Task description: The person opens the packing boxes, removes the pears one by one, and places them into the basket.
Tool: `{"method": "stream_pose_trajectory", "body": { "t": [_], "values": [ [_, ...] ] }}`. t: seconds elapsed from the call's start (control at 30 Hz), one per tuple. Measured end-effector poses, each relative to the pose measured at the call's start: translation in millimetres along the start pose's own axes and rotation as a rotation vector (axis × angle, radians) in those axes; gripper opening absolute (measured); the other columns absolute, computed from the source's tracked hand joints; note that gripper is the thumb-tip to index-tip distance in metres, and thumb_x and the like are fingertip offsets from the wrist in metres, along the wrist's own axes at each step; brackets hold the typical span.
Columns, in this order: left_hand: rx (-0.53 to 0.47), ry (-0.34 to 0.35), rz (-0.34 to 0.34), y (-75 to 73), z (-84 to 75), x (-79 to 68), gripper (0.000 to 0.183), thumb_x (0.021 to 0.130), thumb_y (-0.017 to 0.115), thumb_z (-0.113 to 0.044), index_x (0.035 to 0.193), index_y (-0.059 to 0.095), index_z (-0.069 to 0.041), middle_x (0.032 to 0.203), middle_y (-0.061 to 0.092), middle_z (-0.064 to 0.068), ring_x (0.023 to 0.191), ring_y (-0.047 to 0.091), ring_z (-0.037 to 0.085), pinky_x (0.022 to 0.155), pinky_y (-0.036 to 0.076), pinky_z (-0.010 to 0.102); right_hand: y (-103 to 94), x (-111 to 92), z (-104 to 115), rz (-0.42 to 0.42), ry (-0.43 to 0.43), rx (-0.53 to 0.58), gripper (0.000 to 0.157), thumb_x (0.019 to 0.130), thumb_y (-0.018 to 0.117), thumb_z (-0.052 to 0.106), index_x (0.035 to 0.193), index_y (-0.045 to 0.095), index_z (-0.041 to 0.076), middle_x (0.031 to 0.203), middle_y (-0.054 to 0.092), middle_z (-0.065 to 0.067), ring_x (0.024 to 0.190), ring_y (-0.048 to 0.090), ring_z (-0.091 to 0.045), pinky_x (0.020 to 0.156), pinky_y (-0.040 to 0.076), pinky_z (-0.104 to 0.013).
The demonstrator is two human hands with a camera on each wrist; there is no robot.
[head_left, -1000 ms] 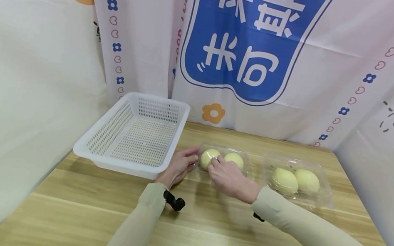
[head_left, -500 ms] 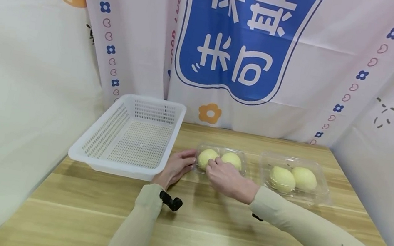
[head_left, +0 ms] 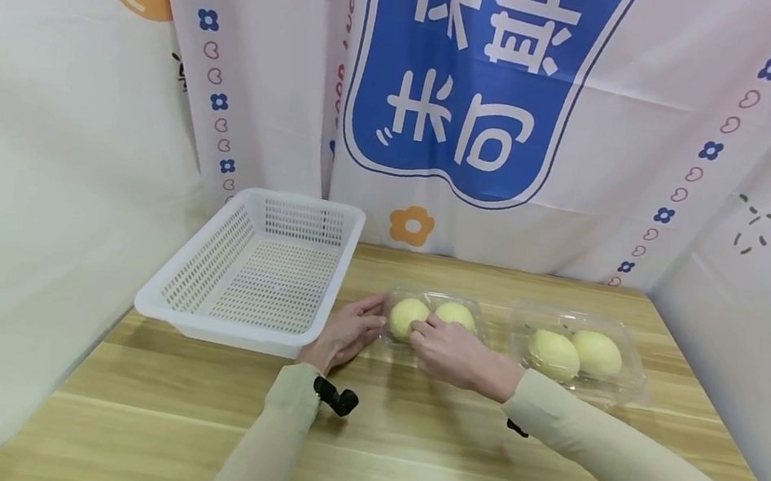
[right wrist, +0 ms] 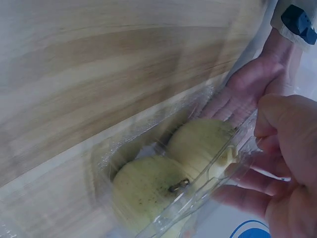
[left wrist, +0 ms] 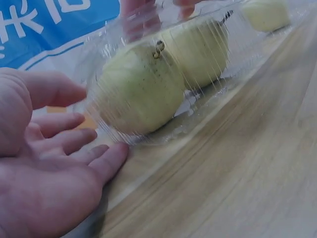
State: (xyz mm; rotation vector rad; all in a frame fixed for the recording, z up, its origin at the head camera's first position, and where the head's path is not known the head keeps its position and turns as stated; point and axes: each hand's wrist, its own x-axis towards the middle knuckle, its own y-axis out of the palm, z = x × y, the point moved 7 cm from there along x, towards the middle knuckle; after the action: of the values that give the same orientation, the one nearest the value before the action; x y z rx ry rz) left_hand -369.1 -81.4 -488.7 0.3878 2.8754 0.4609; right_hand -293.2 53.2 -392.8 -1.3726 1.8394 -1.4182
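Two pale yellow-green pears (head_left: 407, 318) lie side by side in a clear plastic box (right wrist: 163, 218) at the middle of the wooden table. My left hand (head_left: 346, 332) rests on the table at the box's left end. In the left wrist view its fingers (left wrist: 109, 163) are relaxed, with the tips right at the plastic. My right hand (head_left: 454, 353) is over the box's front side. In the right wrist view thumb and finger pinch the plastic edge of the lid, the other fingers lying along it. Dark stems (left wrist: 158, 48) show through the plastic.
On the right stands a second clear box (head_left: 632, 378) with two more pears (head_left: 597, 354). A white perforated basket (head_left: 158, 299) sits at the left, close to my left wrist. Printed cloth (head_left: 581, 219) hangs behind the table and along both sides.
The head view has shifted a little. Both hands keep their places at the box; my right hand and forearm have moved slightly to the right in the last half second.
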Motion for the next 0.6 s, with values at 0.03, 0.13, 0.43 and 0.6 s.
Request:
{"method": "stream_pose_trajectory", "body": {
  "t": [0.03, 0.13, 0.43, 0.6],
  "values": [
    [-0.011, 0.007, 0.015, 0.7, -0.4, 0.2, 0.069, 0.093, 0.052, 0.008, 0.155, 0.025, -0.008, 0.164, 0.019, 0.011, 0.151, 0.019, 0.026, 0.119, 0.029, 0.04, 0.1, -0.6, -0.5, -0.002, 0.0, 0.0, 0.01, 0.083, 0.064, 0.017, 0.081, 0.059, 0.008, 0.101, 0.068, -0.006, 0.082, 0.06, -0.019, 0.053, 0.05, -0.024],
    [-0.029, 0.022, 0.053, 2.5, -1.4, 0.2, 0.071, 0.093, 0.051, 0.008, 0.156, 0.022, -0.007, 0.164, 0.017, 0.012, 0.151, 0.017, 0.025, 0.119, 0.027, 0.04, 0.1, -2.1, -1.6, -0.009, 0.001, 0.003, 0.008, 0.083, 0.062, 0.015, 0.082, 0.06, 0.008, 0.107, 0.07, -0.007, 0.086, 0.061, -0.02, 0.054, 0.052, -0.026],
    [0.026, 0.002, 0.071, 3.9, 1.1, 1.6, 0.067, 0.096, 0.055, -0.001, 0.155, 0.023, -0.006, 0.163, 0.021, 0.012, 0.151, 0.02, 0.027, 0.12, 0.027, 0.041, -0.8, -4.7, -3.3, -0.002, 0.012, 0.038, 0.007, 0.083, 0.061, 0.014, 0.086, 0.063, 0.008, 0.114, 0.07, -0.008, 0.092, 0.062, -0.021, 0.056, 0.054, -0.027],
    [0.042, -0.012, 0.065, 4.7, -4.1, -0.6, 0.069, 0.093, 0.053, 0.006, 0.155, 0.024, -0.003, 0.162, 0.023, 0.016, 0.148, 0.026, 0.032, 0.117, 0.032, 0.042, 0.6, -3.0, 1.9, 0.028, -0.027, -0.014, 0.012, 0.085, 0.065, 0.019, 0.09, 0.063, 0.009, 0.111, 0.068, -0.006, 0.09, 0.06, -0.02, 0.056, 0.053, -0.027]
  ]
}}
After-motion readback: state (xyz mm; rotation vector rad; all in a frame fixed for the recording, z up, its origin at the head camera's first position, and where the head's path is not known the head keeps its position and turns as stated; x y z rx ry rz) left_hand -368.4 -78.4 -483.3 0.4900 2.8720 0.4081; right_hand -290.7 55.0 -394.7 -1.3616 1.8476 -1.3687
